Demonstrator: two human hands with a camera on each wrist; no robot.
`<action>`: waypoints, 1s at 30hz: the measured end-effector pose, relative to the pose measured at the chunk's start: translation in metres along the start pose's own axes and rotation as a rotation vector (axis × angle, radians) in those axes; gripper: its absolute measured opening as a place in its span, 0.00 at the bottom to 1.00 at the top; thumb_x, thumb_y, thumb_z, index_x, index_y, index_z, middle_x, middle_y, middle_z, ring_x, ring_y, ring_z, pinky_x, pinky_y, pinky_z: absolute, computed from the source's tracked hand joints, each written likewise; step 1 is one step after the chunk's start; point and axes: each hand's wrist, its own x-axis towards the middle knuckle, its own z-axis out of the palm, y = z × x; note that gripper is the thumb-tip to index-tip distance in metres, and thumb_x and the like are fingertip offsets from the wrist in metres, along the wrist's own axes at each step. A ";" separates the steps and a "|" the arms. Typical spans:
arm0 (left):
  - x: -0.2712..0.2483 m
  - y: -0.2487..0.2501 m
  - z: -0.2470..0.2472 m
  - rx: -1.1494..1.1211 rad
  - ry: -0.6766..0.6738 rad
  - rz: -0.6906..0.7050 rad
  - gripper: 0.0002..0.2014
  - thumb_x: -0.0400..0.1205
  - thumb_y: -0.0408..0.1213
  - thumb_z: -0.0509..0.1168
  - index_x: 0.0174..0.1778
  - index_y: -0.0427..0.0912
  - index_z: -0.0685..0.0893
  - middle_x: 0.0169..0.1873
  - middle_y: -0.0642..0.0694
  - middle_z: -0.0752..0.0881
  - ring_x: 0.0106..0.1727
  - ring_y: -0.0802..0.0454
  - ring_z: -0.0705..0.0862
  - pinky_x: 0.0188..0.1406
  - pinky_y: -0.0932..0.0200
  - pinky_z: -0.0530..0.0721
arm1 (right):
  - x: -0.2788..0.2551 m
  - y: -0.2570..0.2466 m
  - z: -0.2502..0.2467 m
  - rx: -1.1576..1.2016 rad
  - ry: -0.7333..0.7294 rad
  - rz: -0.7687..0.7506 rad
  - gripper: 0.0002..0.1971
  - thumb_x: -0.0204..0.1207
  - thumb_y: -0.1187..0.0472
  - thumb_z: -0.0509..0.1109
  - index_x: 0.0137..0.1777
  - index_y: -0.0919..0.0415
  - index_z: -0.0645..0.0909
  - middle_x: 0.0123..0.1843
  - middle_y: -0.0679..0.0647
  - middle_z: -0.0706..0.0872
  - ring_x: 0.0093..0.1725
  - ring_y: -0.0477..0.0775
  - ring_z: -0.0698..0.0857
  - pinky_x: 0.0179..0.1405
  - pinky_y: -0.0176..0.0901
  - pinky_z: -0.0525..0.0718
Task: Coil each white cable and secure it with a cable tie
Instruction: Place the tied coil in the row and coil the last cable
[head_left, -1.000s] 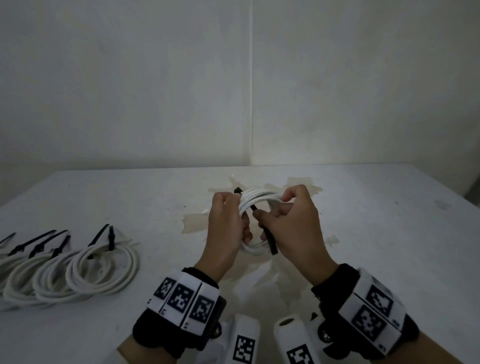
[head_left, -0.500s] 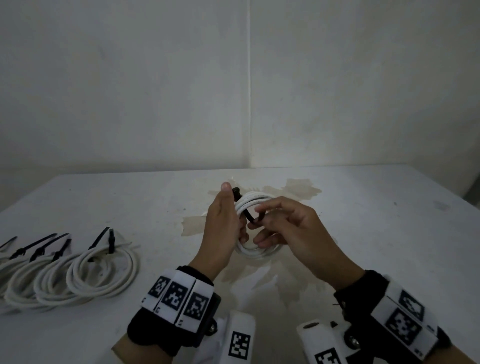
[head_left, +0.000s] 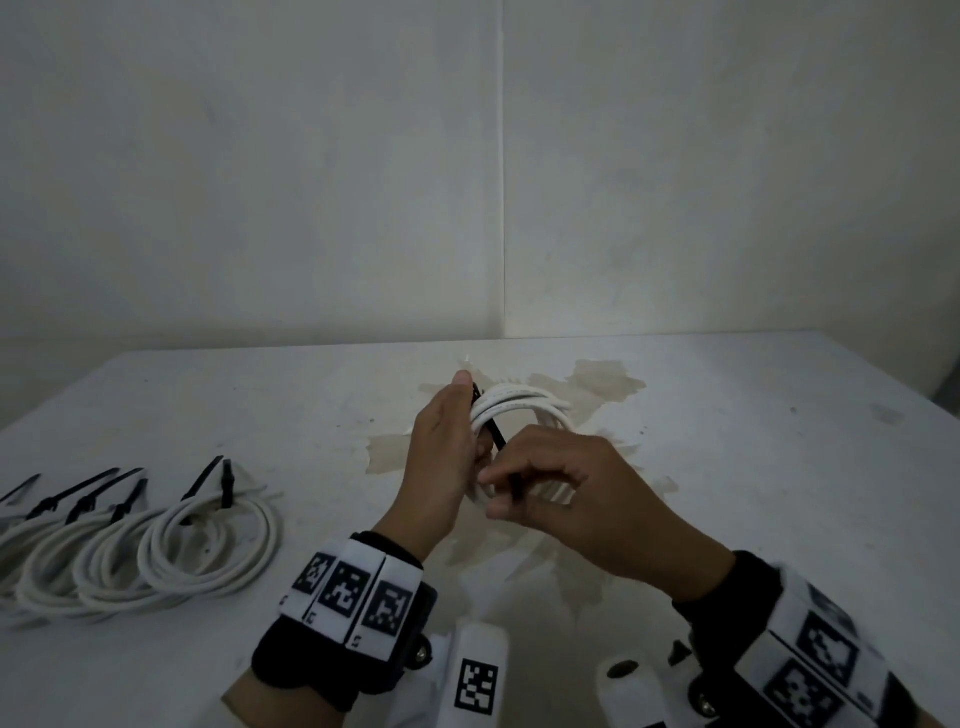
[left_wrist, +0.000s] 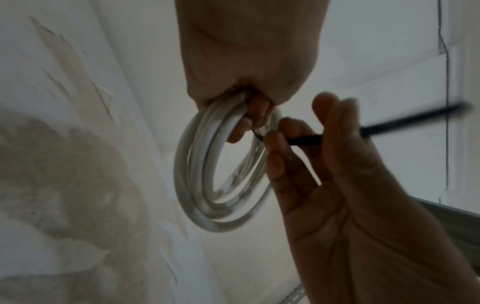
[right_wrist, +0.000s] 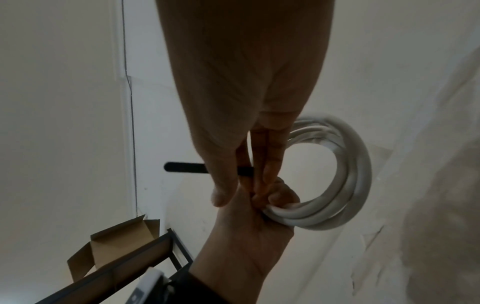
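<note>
My left hand (head_left: 447, 457) grips a coiled white cable (head_left: 524, 405) upright above the middle of the table, fingers curled round the bundle (left_wrist: 197, 174). A black cable tie (head_left: 496, 431) runs around the coil by the left thumb. My right hand (head_left: 571, 488) pinches the tie's free tail (left_wrist: 306, 142) between thumb and fingers, just right of the left hand. In the right wrist view the black tail (right_wrist: 182, 167) sticks out leftwards past the right hand's fingers (right_wrist: 270, 156), and the coil (right_wrist: 345, 185) hangs to the right of them.
Several coiled white cables (head_left: 156, 545) with black ties lie in a row at the table's left edge. The white table (head_left: 779, 467) has a peeling, stained patch under my hands. A cardboard box (right_wrist: 116, 242) on a dark frame sits beyond the table.
My right hand has slid down and toward me along the tie, from the coil's top to its lower part, drawing the tail out. The left hand keeps its grip on the coil.
</note>
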 end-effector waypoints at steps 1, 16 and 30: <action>0.000 0.001 0.000 -0.022 0.002 -0.024 0.21 0.87 0.45 0.50 0.29 0.40 0.70 0.19 0.47 0.69 0.17 0.59 0.67 0.17 0.68 0.67 | 0.001 0.001 0.001 -0.013 0.024 -0.026 0.07 0.69 0.61 0.73 0.47 0.59 0.87 0.43 0.39 0.86 0.44 0.37 0.85 0.47 0.27 0.79; -0.005 0.006 0.005 -0.083 -0.066 -0.042 0.23 0.88 0.47 0.45 0.33 0.37 0.73 0.12 0.51 0.66 0.14 0.56 0.63 0.16 0.65 0.65 | 0.014 -0.008 -0.003 0.149 0.331 0.295 0.09 0.76 0.64 0.68 0.34 0.58 0.81 0.25 0.50 0.84 0.23 0.46 0.84 0.25 0.35 0.82; -0.007 0.009 0.006 -0.077 -0.056 -0.041 0.22 0.87 0.44 0.48 0.28 0.41 0.67 0.11 0.53 0.65 0.14 0.56 0.62 0.18 0.64 0.63 | 0.019 -0.015 -0.009 0.048 0.317 0.424 0.13 0.75 0.59 0.70 0.29 0.61 0.81 0.24 0.50 0.84 0.23 0.50 0.84 0.28 0.44 0.83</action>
